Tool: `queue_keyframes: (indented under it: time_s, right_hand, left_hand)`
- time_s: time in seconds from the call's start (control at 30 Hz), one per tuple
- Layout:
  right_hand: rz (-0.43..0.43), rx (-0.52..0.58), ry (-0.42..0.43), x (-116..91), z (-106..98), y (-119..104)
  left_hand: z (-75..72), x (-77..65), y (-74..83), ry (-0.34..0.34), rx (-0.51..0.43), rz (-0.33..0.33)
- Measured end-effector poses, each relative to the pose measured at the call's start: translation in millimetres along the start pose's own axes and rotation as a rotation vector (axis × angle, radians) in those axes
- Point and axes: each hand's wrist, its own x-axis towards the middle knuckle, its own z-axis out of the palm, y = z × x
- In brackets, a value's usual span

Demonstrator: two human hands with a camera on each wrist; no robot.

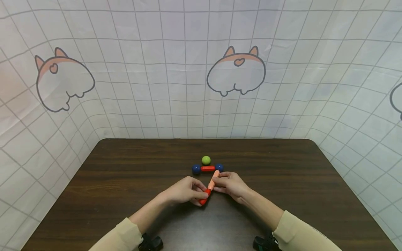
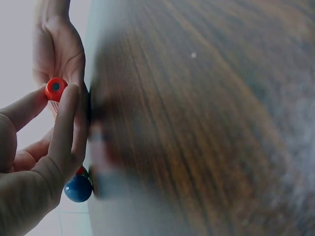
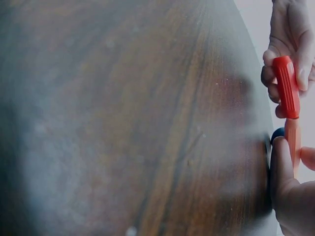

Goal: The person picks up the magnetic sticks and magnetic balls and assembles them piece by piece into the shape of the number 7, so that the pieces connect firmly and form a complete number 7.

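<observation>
My left hand (image 1: 187,191) pinches a red grooved rod (image 3: 286,88) between thumb and fingers. A peach-coloured rod (image 1: 213,180) is held by my right hand (image 1: 231,185), also between thumb and fingers. The two rods meet end to end in one slanting line, the red one nearer me; whether they are fastened cannot be told. A dark round spot marks the red rod's free end in the left wrist view. Just beyond the peach rod's far tip lies a second red rod (image 1: 207,168) with a blue ball (image 1: 196,169) at its left end and another blue ball (image 1: 219,167) at its right.
Behind the red rod with blue balls sits a green ball (image 1: 206,160). Everything is on a dark wooden table (image 1: 141,157) with rounded far corners. A white gridded curtain (image 1: 150,76) with cartoon drawings hangs around its back and sides.
</observation>
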Motion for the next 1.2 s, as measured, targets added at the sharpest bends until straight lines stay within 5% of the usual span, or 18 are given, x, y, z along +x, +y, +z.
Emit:
queue_keyframes:
  time_s: [0.8, 1.0, 1.2]
  right_hand:
    - [0.002, -0.006, -0.006, 1.4, -1.0, -2.4]
    - [-0.007, -0.008, -0.012, 0.5, -2.1, -2.9]
    - [-0.015, -0.005, -0.029, 0.9, -2.1, -2.6]
  left_hand:
    - [6.0, -0.2, 0.8, 0.040, -0.146, -0.073]
    - [5.0, -1.5, 2.5, 0.036, -0.096, -0.050]
    - [0.1, -1.0, 9.2, 0.084, 0.055, 0.002]
